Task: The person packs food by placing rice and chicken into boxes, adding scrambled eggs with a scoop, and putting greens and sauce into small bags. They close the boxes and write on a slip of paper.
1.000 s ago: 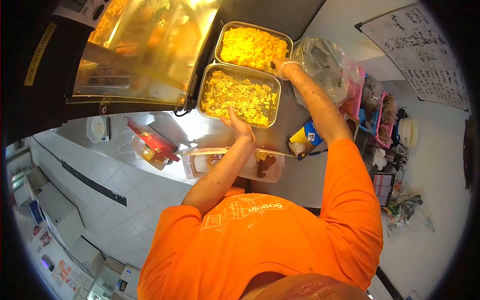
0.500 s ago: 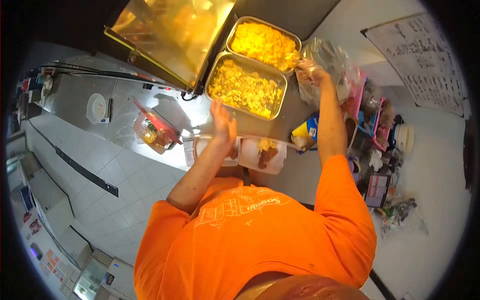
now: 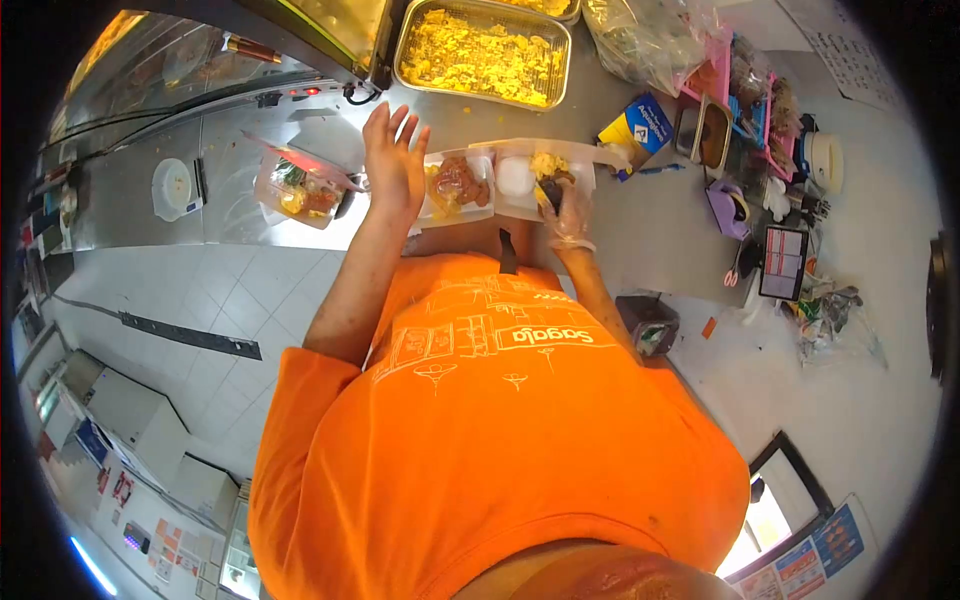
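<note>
My left hand (image 3: pixel 397 165) is raised with its fingers spread and nothing in it, just left of a paper box (image 3: pixel 478 213) that holds brown, saucy food (image 3: pixel 460 184). Beside it sits a second box (image 3: pixel 588 180) with a white mound (image 3: pixel 515 176) and yellow crumbly food (image 3: pixel 548 164). My right hand (image 3: pixel 571 215), in a clear glove, reaches into this second box with its fingers closed at something dark that I cannot make out. Beyond the boxes lies a metal tray (image 3: pixel 568 62) of yellow crumbly food.
A filled container (image 3: pixel 300 193) with a red flap stands at the left, and a white bowl (image 3: pixel 173 188) farther left. To the right are a blue and yellow pack (image 3: pixel 640 132), a metal container (image 3: pixel 713 135), pink baskets (image 3: pixel 782 130), a plastic bag (image 3: pixel 650 45) and a tablet (image 3: pixel 783 262).
My right hand has come from the far tray down to the right-hand box. My left hand stays raised with spread fingers. The view has shifted, and more of both boxes shows.
</note>
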`<state>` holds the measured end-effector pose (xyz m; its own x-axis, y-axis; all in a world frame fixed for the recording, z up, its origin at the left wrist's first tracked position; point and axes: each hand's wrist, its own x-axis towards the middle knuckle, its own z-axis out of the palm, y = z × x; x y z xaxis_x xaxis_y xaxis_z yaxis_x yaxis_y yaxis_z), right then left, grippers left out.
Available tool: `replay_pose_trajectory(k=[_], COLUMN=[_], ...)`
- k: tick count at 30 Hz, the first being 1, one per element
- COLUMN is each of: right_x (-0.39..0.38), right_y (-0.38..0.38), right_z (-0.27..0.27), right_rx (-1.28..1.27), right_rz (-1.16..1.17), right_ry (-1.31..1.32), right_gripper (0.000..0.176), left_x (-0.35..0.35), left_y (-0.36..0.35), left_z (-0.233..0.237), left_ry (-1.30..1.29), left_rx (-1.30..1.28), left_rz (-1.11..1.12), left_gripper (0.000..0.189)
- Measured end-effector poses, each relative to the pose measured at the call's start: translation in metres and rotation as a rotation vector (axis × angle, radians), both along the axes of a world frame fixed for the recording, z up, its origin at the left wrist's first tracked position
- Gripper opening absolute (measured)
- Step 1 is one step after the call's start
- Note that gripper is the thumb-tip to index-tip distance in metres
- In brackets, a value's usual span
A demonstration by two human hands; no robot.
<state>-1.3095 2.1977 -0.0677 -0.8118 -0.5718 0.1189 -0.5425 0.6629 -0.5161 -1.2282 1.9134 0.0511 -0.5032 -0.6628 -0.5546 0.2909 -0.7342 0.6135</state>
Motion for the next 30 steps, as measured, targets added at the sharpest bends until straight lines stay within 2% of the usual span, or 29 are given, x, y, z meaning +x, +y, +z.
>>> replay_pose_trajectory(k=[2, 4, 5, 7, 8, 10, 13, 16, 17, 19, 21, 23, 26, 28, 29, 30], right_x=[0.007, 0.003, 0.005, -0.004, -0.008, -0.005, 0.009, -0.01, -0.022, -0.062, -0.124, -0.205, -0.204, -0.24, -0.235, -0.241], right_y=[0.001, 0.003, -0.003, -0.012, -0.016, -0.038, -0.065, -0.084, -0.083, -0.112, -0.128, -0.142, -0.192, -0.186, -0.179, -0.176], right_z=[-0.025, -0.037, -0.034, 0.001, 0.019, 0.055, 0.062, 0.097, 0.101, 0.146, 0.146, 0.093, 0.136, 0.042, 0.052, 0.062], right_rx=[-0.045, -0.072, -0.193, -0.408, -0.408, -0.487, -0.351, -0.427, -0.495, -0.577, -0.473, 0.115, 0.536, 0.596, 0.568, 0.53], right_rz=[-0.111, -0.188, -0.321, -0.399, -0.516, -0.379, -0.095, -0.149, -0.159, -0.181, -0.118, 0.217, 0.022, 0.245, 0.397, 0.426], right_ry=[-0.189, -0.125, -0.497, -1.289, -1.617, -1.669, -1.496, -1.886, -1.922, -1.393, -1.077, -0.28, -0.325, -0.102, -0.028, -0.06], right_gripper=[0.051, 0.037, 0.032, 0.03, 0.029, 0.022, 0.016, 0.012, 0.011, 0.015, 0.017, 0.056, 0.063, 0.062, 0.052, 0.048], left_x=[-0.012, -0.018, -0.019, -0.016, -0.013, -0.004, 0.014, 0.027, 0.032, 0.037, 0.041, 0.043, 0.04, 0.044, 0.047, 0.053], left_y=[-0.001, -0.003, -0.006, -0.013, -0.015, -0.023, -0.034, -0.041, -0.041, -0.039, -0.037, -0.033, -0.026, -0.022, -0.019, -0.017], left_z=[0.004, 0.006, 0.009, 0.016, 0.017, 0.02, 0.014, 0.019, 0.022, 0.028, 0.026, 0.027, 0.032, 0.029, 0.031, 0.029], left_ry=[0.014, 0.04, 0.048, 0.045, 0.043, 0.042, 0.045, 0.019, 0.016, -0.007, -0.01, -0.018, -0.043, -0.072, -0.085, -0.103], left_rx=[0.004, -0.019, -0.026, -0.053, -0.086, -0.151, -0.228, -0.22, -0.212, -0.219, -0.223, -0.232, -0.242, -0.239, -0.261, -0.261], left_rz=[-0.02, -0.025, -0.018, -0.01, -0.016, -0.021, -0.005, 0.041, 0.047, 0.024, -0.018, -0.038, -0.035, -0.028, -0.017, 0.009], left_gripper=[0.042, 0.041, 0.041, 0.04, 0.04, 0.039, 0.038, 0.039, 0.041, 0.043, 0.043, 0.043, 0.043, 0.042, 0.041, 0.039])
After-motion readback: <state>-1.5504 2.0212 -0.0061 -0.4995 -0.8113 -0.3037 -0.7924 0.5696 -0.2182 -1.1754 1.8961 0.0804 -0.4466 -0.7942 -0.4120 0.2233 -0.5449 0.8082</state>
